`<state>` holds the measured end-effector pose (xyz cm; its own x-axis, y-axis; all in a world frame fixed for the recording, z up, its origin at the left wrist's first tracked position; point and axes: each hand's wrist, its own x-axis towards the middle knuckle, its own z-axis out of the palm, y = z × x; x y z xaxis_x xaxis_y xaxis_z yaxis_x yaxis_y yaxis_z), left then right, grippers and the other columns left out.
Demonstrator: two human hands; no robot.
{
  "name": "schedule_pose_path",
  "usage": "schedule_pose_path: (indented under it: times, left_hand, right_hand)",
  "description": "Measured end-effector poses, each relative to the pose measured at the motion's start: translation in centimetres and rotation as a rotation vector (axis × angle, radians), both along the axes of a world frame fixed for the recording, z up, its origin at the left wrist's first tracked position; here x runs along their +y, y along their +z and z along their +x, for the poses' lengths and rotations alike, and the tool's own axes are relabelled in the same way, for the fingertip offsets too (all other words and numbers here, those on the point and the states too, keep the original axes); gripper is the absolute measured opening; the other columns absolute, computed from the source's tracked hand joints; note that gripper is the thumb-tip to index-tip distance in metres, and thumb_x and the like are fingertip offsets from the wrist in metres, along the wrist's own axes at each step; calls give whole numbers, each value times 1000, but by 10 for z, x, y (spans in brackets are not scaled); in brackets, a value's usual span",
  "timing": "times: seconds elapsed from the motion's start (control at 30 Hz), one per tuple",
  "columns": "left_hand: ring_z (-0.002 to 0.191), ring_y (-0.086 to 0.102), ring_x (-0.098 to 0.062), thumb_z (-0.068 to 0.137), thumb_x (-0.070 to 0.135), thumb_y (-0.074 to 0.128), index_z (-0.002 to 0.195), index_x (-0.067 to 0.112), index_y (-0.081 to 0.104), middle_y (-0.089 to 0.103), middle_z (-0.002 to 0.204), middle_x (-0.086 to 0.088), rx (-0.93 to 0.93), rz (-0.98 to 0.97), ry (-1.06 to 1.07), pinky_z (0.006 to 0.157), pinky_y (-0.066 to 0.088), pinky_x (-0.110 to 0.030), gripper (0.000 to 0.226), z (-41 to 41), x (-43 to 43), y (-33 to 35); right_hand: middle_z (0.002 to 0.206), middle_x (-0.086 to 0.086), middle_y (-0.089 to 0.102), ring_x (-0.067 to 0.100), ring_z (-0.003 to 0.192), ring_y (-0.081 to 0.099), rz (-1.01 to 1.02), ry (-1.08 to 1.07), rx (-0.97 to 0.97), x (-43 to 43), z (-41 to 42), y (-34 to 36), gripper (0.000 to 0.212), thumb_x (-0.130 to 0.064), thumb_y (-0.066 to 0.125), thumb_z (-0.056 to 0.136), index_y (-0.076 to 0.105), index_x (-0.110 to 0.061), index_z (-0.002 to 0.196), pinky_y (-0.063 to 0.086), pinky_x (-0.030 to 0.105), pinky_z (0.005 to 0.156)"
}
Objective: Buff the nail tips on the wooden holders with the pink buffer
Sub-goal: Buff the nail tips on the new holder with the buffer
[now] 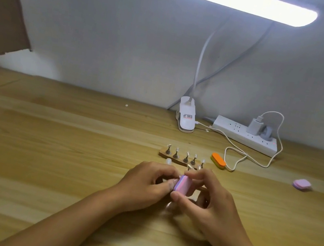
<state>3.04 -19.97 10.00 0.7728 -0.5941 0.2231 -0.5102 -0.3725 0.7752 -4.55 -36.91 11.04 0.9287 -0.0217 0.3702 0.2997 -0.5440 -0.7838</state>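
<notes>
My right hand [206, 201] pinches the small pink buffer [182, 184] between thumb and fingers at the middle of the table. My left hand [146, 182] has its fingers curled against the buffer's left side, around something small that I cannot make out. Just behind the hands lies a wooden holder [174, 159] with several metal stands, each carrying a clear nail tip. A loose nail tip [168, 161] stands at its near left. A sliver of a second wooden piece [201, 188] shows between my right fingers, mostly hidden.
An orange buffer block [218, 160] lies right of the holder beside a looping white cable [235, 154]. A second pink block [302, 184] sits far right. A clip lamp base [186, 117] and a white power strip [244, 135] stand along the back wall.
</notes>
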Motion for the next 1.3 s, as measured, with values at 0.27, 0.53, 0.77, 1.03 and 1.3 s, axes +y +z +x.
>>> schedule_pose_path:
  times: [0.27,0.53,0.77,1.03,1.3]
  left_hand:
    - [69,58,-10,95,22,54,100,28,75,68,79,14,21,-14,-44,64,50,-42,23,1,1,1]
    - [50,53,-2,99,18,56,86,24,73,59,60,15,110,-113,-43,53,41,-26,22,-1,1,2]
    - [57,53,-5,91,28,53,88,26,74,62,64,16,87,-74,-29,58,49,-38,21,-1,0,3]
    - [56,52,-7,88,29,52,93,28,76,58,62,16,90,-65,-28,53,48,-39,25,1,1,-1]
    - [56,56,-4,95,27,55,98,24,76,63,66,15,117,-89,-34,53,48,-37,21,1,2,0]
  right_hand:
    - [83,-12,63,3,53,49,-126,-4,-55,2,-2,-1,35,-25,85,72,62,-27,98,35,9,51]
    - [84,-11,65,-2,60,54,-213,-54,-71,2,-2,-2,38,-29,85,71,61,-26,101,34,8,52]
    - [83,-12,64,-1,60,53,-227,-47,-66,3,-3,-2,37,-33,83,72,59,-28,99,36,14,53]
    - [84,-18,65,10,51,49,-165,-42,-52,1,-1,-1,36,-31,83,74,62,-26,103,35,15,51]
    - [81,-13,65,4,51,49,-151,-26,-47,2,-1,-2,38,-22,84,73,62,-25,103,33,9,50]
